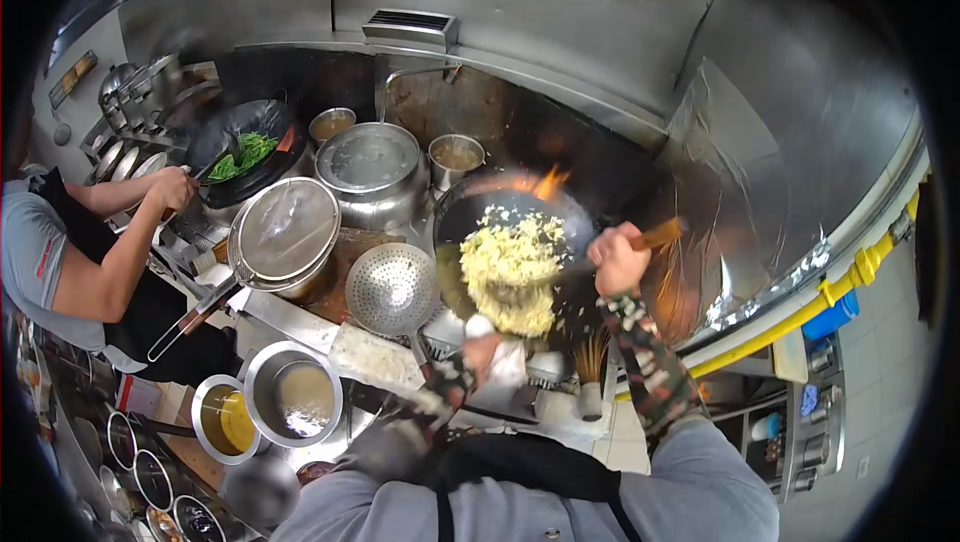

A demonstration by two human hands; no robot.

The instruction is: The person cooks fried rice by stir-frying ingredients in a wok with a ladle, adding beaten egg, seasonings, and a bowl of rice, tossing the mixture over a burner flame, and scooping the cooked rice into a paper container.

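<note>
My right hand (pixel 618 260) is closed round the wooden handle (pixel 660 234) of a wok ladle, whose head is partly buried in the food and blurred. Yellow-and-white fried rice (pixel 512 267), apparently with egg, is in the air and against the near side of the dark wok (pixel 462 217). Flame (pixel 548 182) rises at the wok's far rim. At the near rim, my left hand (pixel 482 357) is closed on a white cloth (pixel 508 364); motion blurs it, and its grip on the wok is partly hidden.
A perforated strainer (pixel 392 287) lies left of the wok. Behind it stand a lidded pot (pixel 368 157) and a mesh-topped pot (pixel 290 232). A co-worker's hands (pixel 174 187) hold a handle at another wok with greens (pixel 243 155). A bamboo brush (pixel 591 367) stands near my right forearm.
</note>
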